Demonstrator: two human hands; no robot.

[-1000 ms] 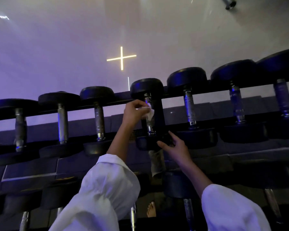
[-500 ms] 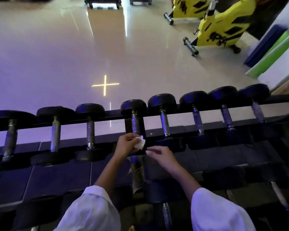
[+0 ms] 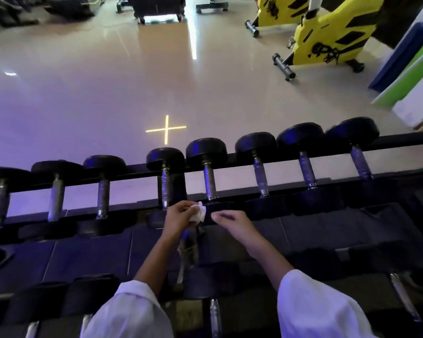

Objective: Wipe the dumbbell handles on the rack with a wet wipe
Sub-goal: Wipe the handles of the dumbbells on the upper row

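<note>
The left hand has its fingers pinched on the scrunched wet wipe at the near end of a middle dumbbell handle on the rack, prob regripping it, right hand hovering just beside, fingers loosely curled, empty.

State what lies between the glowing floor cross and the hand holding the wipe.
One racked dumbbell, far head to handle, shown in the head view.
</note>
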